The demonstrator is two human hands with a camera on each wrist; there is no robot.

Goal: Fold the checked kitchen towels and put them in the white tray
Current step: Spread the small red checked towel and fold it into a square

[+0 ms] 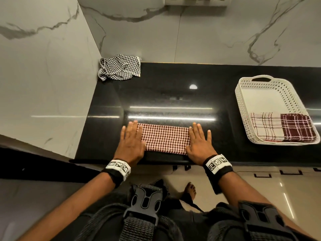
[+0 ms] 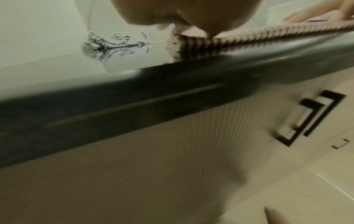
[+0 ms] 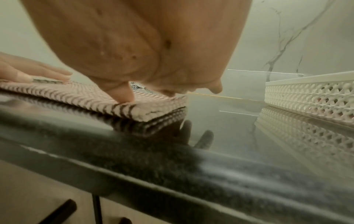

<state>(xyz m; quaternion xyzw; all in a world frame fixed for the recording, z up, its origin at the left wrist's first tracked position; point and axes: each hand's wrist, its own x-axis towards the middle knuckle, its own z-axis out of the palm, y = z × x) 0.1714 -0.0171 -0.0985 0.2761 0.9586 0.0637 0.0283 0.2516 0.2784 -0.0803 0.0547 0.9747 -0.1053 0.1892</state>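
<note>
A red-and-white checked towel [image 1: 165,138] lies folded into a long strip near the front edge of the black counter [image 1: 173,94]. My left hand [image 1: 131,141] presses flat on its left end and my right hand [image 1: 199,140] presses flat on its right end, fingers straight. The right wrist view shows the right thumb on the folded towel [image 3: 91,97]; the left wrist view shows the towel's edge [image 2: 239,40]. A black-and-white checked towel [image 1: 119,67] lies crumpled at the back left corner. The white tray [image 1: 243,105] stands at the right, holding two folded plaid towels [image 1: 281,127].
Marble walls close off the counter at the back and the left. The tray [image 3: 310,94] sits a short way right of my right hand. Cabinet fronts with black handles [image 2: 314,116] lie below the counter edge. A bare foot [image 1: 190,189] stands on the tiled floor.
</note>
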